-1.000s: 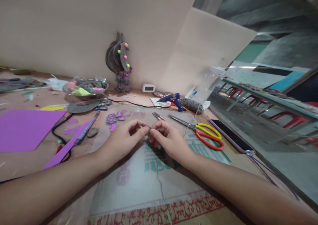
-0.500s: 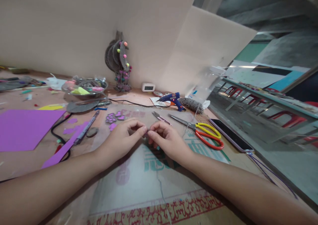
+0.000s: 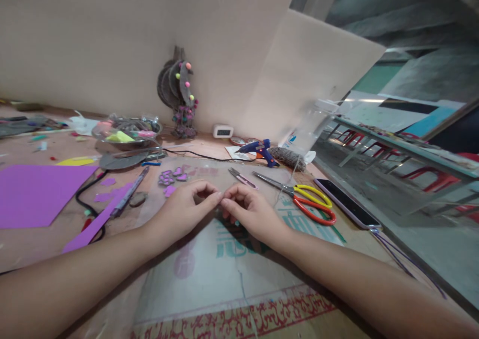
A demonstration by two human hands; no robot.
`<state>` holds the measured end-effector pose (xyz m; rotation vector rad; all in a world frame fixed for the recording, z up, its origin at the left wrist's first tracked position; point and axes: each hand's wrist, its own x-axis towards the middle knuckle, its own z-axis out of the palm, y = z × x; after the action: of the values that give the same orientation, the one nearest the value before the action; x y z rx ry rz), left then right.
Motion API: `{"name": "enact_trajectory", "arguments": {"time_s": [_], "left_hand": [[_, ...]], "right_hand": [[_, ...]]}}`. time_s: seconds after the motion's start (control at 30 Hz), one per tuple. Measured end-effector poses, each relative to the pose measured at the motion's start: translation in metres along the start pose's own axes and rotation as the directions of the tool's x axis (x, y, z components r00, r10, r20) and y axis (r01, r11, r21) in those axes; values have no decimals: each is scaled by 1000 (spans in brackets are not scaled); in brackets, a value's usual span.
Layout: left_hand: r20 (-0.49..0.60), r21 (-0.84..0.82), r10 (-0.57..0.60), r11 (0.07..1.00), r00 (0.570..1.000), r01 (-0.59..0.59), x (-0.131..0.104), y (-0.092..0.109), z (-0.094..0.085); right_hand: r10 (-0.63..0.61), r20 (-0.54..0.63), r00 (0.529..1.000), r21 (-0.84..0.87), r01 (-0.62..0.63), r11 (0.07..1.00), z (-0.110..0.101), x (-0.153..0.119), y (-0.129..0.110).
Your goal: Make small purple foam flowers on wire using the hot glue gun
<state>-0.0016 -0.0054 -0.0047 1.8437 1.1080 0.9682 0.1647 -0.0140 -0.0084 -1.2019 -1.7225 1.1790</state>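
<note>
Over the printed plastic sheet (image 3: 168,284), my left hand (image 3: 192,204) and my right hand (image 3: 247,206) meet at the fingertips. Both are closed in a pinch; whatever lies between the fingers is too small and hidden to name. A thin grey thread (image 3: 241,279) runs along the sheet below my hands. Small purple pieces with grey edges (image 3: 165,177) lie just beyond my left hand. To the right of my right hand are small snips (image 3: 243,179) and scissors with yellow and red handles (image 3: 314,204).
A blue glue gun (image 3: 260,152), grey yarn (image 3: 288,158) and a white clock (image 3: 223,131) stand behind. At the right edge lies a phone (image 3: 348,204). Purple sheet (image 3: 41,194), a pen (image 3: 130,191) and a filled bowl (image 3: 127,134) are on the left.
My fingertips have closed together a little more, and the dark bit that showed between them is now hidden. The rest has hardly moved.
</note>
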Motion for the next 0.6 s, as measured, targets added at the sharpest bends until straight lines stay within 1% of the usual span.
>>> {"name": "enact_trajectory", "arguments": {"time_s": [0.23,0.4,0.5,0.6], "left_hand": [[45,-59,1,998,999,2,0,-4,1],[41,-116,2,993,999,3,-2,-5,2],[-14,-207,-13,978,1000,9,-1,-5,1],[-128,-287,-58,958,990,19,1,-6,0]], "right_hand": [[-17,21,1000,-22,17,1000,0,-1,0],[-17,30,999,-12,18,1000,0,-2,-2],[3,22,1000,-2,-3,1000,0,-1,-4],[29,8,1000,38,-29,999,0,-1,-6]]}}
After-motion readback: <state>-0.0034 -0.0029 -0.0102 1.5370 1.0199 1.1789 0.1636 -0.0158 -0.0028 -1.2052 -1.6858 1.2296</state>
